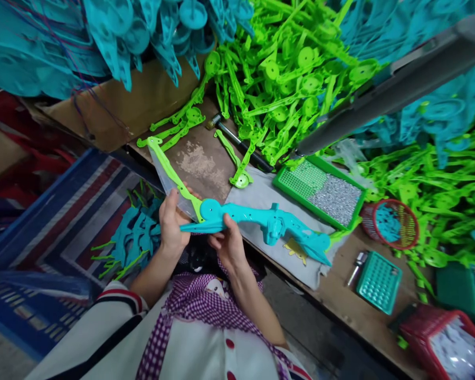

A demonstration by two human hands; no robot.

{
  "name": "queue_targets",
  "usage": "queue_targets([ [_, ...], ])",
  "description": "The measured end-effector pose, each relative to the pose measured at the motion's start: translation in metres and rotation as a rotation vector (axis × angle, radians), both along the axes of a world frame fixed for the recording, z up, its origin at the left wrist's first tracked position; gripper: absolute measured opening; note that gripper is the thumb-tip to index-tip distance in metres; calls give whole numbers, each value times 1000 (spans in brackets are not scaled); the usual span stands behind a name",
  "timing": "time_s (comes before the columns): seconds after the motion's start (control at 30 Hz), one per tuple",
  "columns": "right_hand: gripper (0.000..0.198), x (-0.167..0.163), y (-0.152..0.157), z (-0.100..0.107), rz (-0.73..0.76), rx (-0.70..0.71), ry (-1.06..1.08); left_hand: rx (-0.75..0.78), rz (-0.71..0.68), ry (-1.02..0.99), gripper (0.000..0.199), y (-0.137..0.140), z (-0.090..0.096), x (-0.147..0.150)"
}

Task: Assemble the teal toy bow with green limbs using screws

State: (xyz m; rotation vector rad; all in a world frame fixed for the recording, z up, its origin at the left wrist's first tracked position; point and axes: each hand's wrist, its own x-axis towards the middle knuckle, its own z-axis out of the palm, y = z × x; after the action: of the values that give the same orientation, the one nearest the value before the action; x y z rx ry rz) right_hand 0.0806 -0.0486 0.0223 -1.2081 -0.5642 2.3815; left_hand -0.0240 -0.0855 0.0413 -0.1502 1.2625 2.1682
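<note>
A long turquoise plastic part (pixel 249 214) with a bright green arm (pixel 169 170) joined at its left end is held across the front of the bench. My left hand (pixel 172 221) is closed around that left end, near the joint with the green arm. A clear plastic piece (pixel 161 168) lies along the arm's outer side. My right hand (pixel 230 244) grips the turquoise part's lower edge, thumb on top. Another green arm shows partly at the part's far right end. Beneath that end is a grey cloth (pixel 301 268) with a yellow print.
Green arms (pixel 277 79) and turquoise parts (pixel 111 37) are heaped behind. On the bench are a hammer (pixel 241 141), a green basket (pixel 279 184) of small metal pieces, a round red basket (pixel 410 232) and a teal tray (pixel 379 282). A blue crate (pixel 19 316) holds similar assemblies at left.
</note>
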Motion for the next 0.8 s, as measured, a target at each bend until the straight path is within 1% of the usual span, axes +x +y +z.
queue_targets([
  [0.03, 56, 0, 1, -1, 6, -5, 5, 11, -8, -6, 34, 0, -2, -1],
  [0.1, 55, 2, 4, -3, 74, -22, 25, 38, -39, -25, 33, -2, -6, -7],
  [0.17, 55, 5, 8, -7, 152, -28, 38, 53, -118, -40, 35, -5, -13, -16],
  [0.23, 53, 6, 15, -11, 156, -4, 30, 39, -222, -32, 37, -10, -19, -27],
  [0.3, 51, 4, 22, -16, 134, 25, 17, 8, -296, 18, 37, -13, -25, -37],
  [0.37, 51, 0, 27, -19, 153, 42, 24, -18, -314, 77, 35, -13, -30, -44],
  [0.43, 51, 0, 28, -19, 217, 58, 38, -34, -305, 104, 34, -11, -33, -47],
  [0.5, 50, 11, 24, -15, 326, 106, 38, -47, -288, 102, 36, -9, -35, -48],
  [0.53, 50, 23, 22, -12, 380, 156, 23, -52, -283, 101, 37, -8, -37, -48],
  [0.57, 49, 39, 19, -8, 414, 230, -12, -57, -286, 100, 38, -9, -39, -49],
  [0.6, 49, 59, 17, -5, 403, 328, -71, -63, -298, 98, 39, -9, -41, -51],
  [0.63, 48, 83, 18, -2, 354, 442, -160, -68, -315, 94, 39, -9, -43, -53],
  [0.67, 45, 108, 22, 1, 250, 560, -289, -71, -335, 88, 38, -10, -46, -55],
  [0.7, 41, 134, 29, 2, 92, 680, -447, -70, -351, 81, 37, -10, -48, -58],
  [0.77, 38, 186, 54, -1, -289, 892, -791, -56, -364, 67, 33, -7, -51, -63],
  [0.8, 41, 210, 69, -4, -402, 962, -934, -46, -362, 61, 32, -5, -52, -65],
])
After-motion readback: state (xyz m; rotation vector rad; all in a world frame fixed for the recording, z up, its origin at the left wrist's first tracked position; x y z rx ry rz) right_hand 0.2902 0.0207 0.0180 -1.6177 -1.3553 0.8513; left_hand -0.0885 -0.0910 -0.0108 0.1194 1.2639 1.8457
